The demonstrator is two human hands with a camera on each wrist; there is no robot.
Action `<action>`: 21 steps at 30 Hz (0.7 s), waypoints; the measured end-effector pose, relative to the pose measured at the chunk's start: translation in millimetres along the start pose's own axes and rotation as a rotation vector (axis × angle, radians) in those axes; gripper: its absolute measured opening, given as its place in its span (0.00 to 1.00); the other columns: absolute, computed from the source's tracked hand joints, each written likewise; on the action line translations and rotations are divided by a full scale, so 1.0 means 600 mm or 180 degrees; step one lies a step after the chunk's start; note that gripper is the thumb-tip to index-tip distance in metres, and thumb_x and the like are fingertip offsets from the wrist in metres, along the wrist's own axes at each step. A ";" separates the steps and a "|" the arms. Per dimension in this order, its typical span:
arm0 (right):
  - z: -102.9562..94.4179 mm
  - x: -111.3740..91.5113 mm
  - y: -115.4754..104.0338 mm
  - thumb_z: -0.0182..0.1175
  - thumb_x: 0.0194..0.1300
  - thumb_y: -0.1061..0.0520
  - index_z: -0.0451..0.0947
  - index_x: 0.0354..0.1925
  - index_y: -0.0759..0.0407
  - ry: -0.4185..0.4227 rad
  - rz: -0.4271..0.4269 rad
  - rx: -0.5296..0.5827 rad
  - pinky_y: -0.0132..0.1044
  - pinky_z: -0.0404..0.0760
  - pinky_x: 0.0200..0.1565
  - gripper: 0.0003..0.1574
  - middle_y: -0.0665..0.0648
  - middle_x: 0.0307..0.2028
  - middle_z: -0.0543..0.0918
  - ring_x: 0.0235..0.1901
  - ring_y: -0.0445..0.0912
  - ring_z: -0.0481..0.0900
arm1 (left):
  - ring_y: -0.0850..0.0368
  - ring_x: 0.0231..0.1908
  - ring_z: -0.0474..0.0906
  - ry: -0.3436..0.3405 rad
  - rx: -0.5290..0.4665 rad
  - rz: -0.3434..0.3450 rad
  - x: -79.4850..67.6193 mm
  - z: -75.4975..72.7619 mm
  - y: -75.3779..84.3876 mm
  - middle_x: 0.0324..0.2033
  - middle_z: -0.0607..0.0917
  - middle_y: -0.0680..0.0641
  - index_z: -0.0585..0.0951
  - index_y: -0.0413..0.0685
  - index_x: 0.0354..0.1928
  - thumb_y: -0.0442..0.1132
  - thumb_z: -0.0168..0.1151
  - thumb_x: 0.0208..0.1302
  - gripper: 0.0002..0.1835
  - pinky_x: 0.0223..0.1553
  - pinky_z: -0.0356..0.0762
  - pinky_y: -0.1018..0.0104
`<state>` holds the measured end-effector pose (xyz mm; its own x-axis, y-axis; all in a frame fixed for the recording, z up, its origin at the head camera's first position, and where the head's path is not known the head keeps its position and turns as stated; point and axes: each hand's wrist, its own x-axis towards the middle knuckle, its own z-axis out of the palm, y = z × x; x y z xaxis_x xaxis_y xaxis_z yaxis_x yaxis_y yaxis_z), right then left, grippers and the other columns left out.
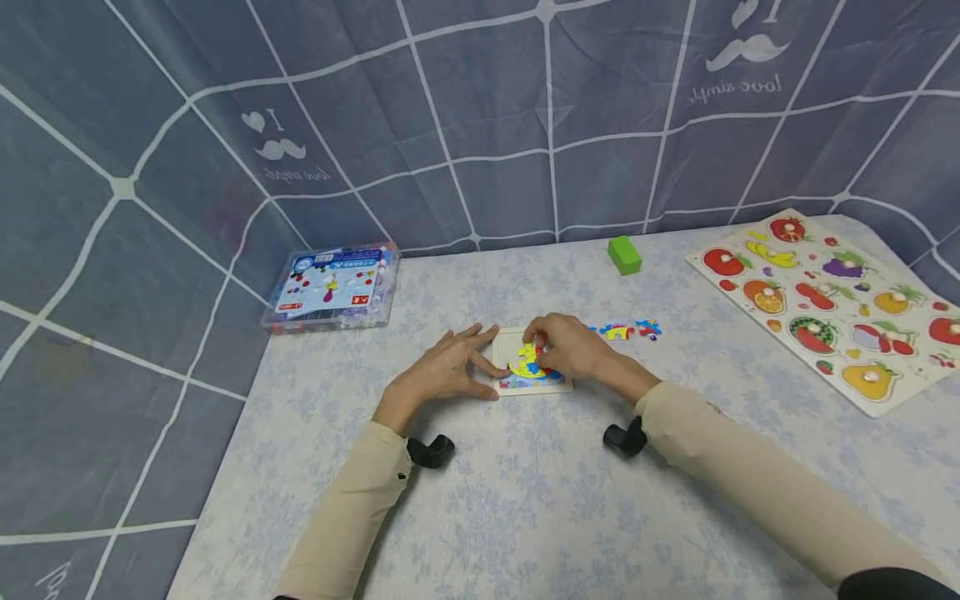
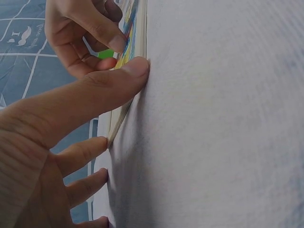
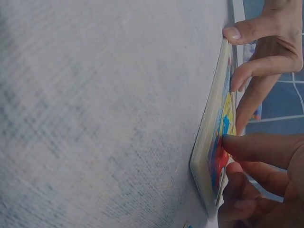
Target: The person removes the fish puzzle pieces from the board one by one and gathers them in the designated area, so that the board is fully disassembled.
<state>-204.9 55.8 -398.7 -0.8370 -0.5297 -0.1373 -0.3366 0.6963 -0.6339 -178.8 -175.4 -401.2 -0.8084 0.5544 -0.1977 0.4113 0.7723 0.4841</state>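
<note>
A small jigsaw puzzle in a pale wooden frame lies on the table, showing yellow, red and blue picture parts. My left hand is at its left side with fingers spread. The thumb touches the near edge, one finger bends onto the picture, and others reach the table along the side. From the right, my right hand bends over the puzzle, thumb and fingers pinching at a red puzzle piece that they partly cover. Several loose puzzle pieces lie just beyond the right wrist.
A clear plastic box with a printed label stands at the back left. Toward the back lies a green block. A large fruit-picture board is on the right. Behind the table hangs a grey-blue checked curtain.
</note>
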 end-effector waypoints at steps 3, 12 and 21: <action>0.000 -0.001 -0.002 0.67 0.59 0.66 0.80 0.50 0.63 0.0040 -0.0029 0.0070 0.39 0.77 0.40 0.19 0.57 0.38 0.79 0.35 0.49 0.74 | 0.48 0.76 0.43 0.0013 -0.0027 0.0001 0.000 0.000 0.000 0.74 0.59 0.48 0.88 0.60 0.48 0.50 0.77 0.51 0.19 0.72 0.35 0.38; 0.000 -0.006 -0.009 0.66 0.58 0.69 0.77 0.49 0.63 0.0114 -0.0051 0.0187 0.37 0.77 0.36 0.20 0.57 0.38 0.80 0.29 0.46 0.74 | 0.47 0.76 0.43 0.0018 -0.0071 0.0025 0.000 0.000 -0.002 0.74 0.59 0.47 0.88 0.60 0.48 0.50 0.77 0.51 0.19 0.72 0.35 0.37; 0.002 -0.007 -0.013 0.66 0.57 0.67 0.78 0.48 0.61 0.0213 0.0001 -0.0045 0.38 0.76 0.37 0.19 0.55 0.36 0.81 0.29 0.46 0.75 | 0.48 0.76 0.43 -0.0012 -0.0071 0.0002 0.001 0.000 -0.002 0.74 0.58 0.48 0.88 0.61 0.48 0.50 0.76 0.52 0.19 0.72 0.35 0.38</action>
<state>-197.9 52.0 -394.2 -0.8640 -0.4961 -0.0860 -0.3419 0.7035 -0.6231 -179.7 -176.1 -401.9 -0.8065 0.5562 -0.2005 0.4024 0.7648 0.5031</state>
